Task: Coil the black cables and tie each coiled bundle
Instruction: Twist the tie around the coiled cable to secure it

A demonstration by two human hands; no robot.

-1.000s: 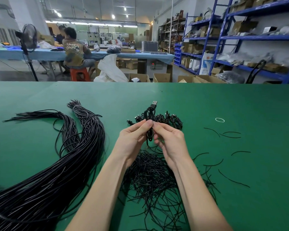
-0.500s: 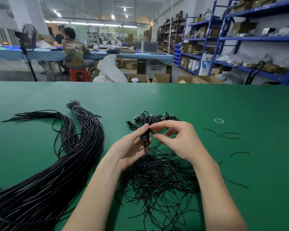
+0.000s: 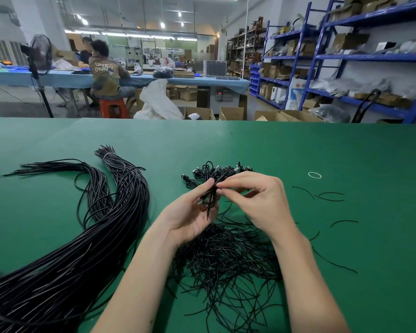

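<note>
A small coiled black cable point(image 3: 210, 197) is held upright over the green table point(image 3: 298, 150). My left hand point(image 3: 190, 217) grips the coil from the left, thumb on its upper part. My right hand point(image 3: 255, 200) pinches a thin black tie at the coil's middle with thumb and forefinger. Just behind the hands lies a heap of coiled cables with USB plugs point(image 3: 216, 171). Under my wrists spreads a loose pile of thin black tie wires point(image 3: 226, 255). A thick bundle of long straight black cables point(image 3: 87, 236) runs along the left.
A white rubber band point(image 3: 314, 175) and a few stray tie wires point(image 3: 332, 197) lie to the right on the table. Beyond the far edge are cardboard boxes, blue shelving point(image 3: 346, 56) and people seated at another table point(image 3: 106, 75).
The coil has dropped lower and its USB plug no longer sticks up above the hands. My right hand has turned, its fingers spread, pinching at the coil's middle.
</note>
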